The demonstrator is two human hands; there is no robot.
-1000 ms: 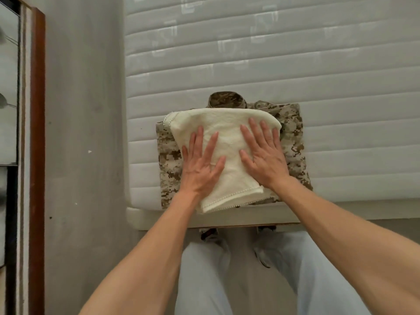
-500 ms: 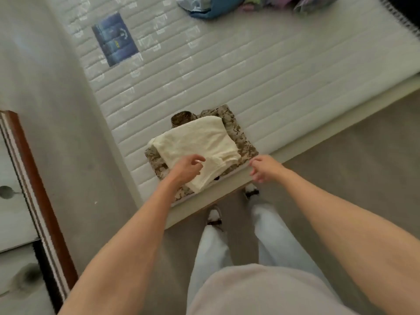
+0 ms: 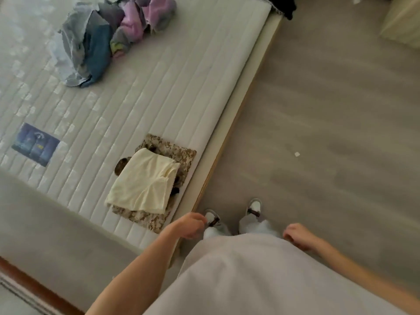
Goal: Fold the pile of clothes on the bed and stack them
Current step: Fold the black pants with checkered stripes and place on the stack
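Both hands hang loosely curled and hold nothing, left hand (image 3: 189, 225), right hand (image 3: 295, 236). The cream top (image 3: 143, 185) on the camouflage garment (image 3: 179, 153) overhangs at the bed (image 3: 204, 92) edge and could slide; unfolded pile (image 3: 109, 35) sits at the far side

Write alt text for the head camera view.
A folded cream towel lies on a folded camouflage garment near the mattress edge, while a pile of unfolded clothes waits farther up. The person stands beside the bed, left hand and right hand empty, fingers loosely curled.
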